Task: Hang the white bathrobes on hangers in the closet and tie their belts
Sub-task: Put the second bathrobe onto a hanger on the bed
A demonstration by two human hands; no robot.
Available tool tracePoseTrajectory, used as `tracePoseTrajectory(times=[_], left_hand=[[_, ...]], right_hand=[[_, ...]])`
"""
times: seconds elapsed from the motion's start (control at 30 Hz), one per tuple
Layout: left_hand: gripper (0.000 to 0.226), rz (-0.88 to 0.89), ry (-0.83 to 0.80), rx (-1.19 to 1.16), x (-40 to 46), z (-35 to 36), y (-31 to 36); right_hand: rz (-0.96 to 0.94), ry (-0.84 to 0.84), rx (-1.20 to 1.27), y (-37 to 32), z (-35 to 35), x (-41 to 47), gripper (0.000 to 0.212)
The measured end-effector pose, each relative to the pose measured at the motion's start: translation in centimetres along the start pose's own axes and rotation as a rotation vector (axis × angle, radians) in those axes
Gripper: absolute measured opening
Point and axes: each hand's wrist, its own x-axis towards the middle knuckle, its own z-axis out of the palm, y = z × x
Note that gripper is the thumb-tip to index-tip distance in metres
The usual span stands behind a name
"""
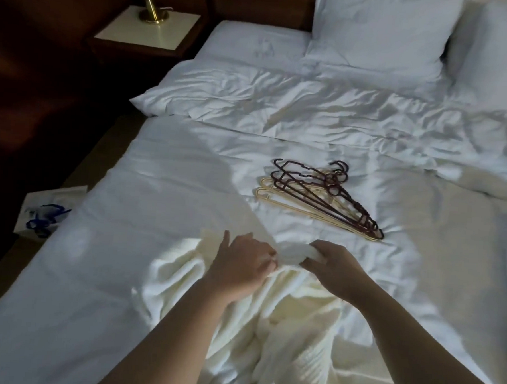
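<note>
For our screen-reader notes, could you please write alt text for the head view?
Both hands, left hand and right hand, grip a white bathrobe spread on a bed. A pile of dark and cream hangers lies just beyond.

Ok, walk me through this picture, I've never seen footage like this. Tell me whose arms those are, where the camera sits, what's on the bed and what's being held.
There is no machine here. The camera is worn on a person's head and looks forward and down, so the two bare arms coming in from the bottom are that person's own. The left hand and the right hand both grip a bunched part of a white bathrobe, which lies crumpled on the bed. Farther up the bed lies a loose pile of hangers, some dark, some pale; nobody touches them. Beyond are a rumpled duvet and pillows. At the upper left stands a nightstand with a brass lamp base.
</note>
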Motion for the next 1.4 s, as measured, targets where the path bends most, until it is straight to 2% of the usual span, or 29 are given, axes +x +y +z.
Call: tracePoseTrajectory(times=[0.07,0.17,0.23,0.3,0.37,0.43,0.5,0.6,0.7,0.77,0.93,1.03,1.17,1.3,1.4], left_hand=[[0.021,-0.007,-0.024,-0.134,0.9,0.4,1.3],[0.021,0.043,0.030,-0.209,1.6,1.4,2.5],[0.022,0.076,0.167,-0.229,2.3,2.3,2.9],[0.023,0.107,0.320,-0.249,2.9,3.1,3.1],[0.023,0.099,0.390,-0.297,3.6,3.8,3.2],[0.029,0.077,0.411,-0.310,3.6,4.3,3.5],[0.035,0.074,0.411,-0.277,3.0,4.4,3.8],[0.038,0.036,0.339,-0.274,1.5,4.5,4.3],[0.041,0.026,0.321,-0.270,0.8,5.0,4.4],[0.041,0.027,0.325,-0.285,0.6,5.4,4.1],[0.015,0.029,0.415,-0.412,0.0,5.3,3.6],[0.011,0.017,0.468,-0.403,0.1,4.5,3.0],[0.010,-0.015,0.447,-0.397,0.3,4.3,2.8],[0.008,-0.030,0.433,-0.338,0.1,4.1,2.7],[0.019,-0.066,0.390,-0.323,-0.3,4.1,2.6]], right_hand=[[0.023,0.012,0.023,1.5,-1.1,-0.2,0.009],[0.104,-0.014,0.197,3.9,-2.1,-0.3,0.003],[0.154,-0.035,0.425,5.4,-2.9,0.0,0.015],[0.217,0.019,0.562,7.2,-3.5,1.2,0.025],[0.262,0.150,0.478,9.2,-4.4,3.6,0.028],[0.275,0.282,0.200,11.0,-5.6,6.7,0.032],[0.281,0.333,-0.035,12.0,-7.0,9.4,0.039],[0.305,0.347,-0.133,12.2,-8.5,12.3,0.041],[0.328,0.296,-0.259,13.0,-8.7,14.6,0.059],[0.370,0.242,-0.334,14.0,-8.7,15.6,0.063],[0.510,0.240,-0.491,16.3,-8.3,18.2,0.030],[0.523,0.322,-0.539,15.5,-7.4,17.8,0.028],[0.454,0.405,-0.532,15.6,-6.3,17.3,0.023],[0.432,0.510,-0.288,15.6,-6.8,16.7,0.011],[0.387,0.535,-0.055,14.6,-7.6,15.7,0.018]])
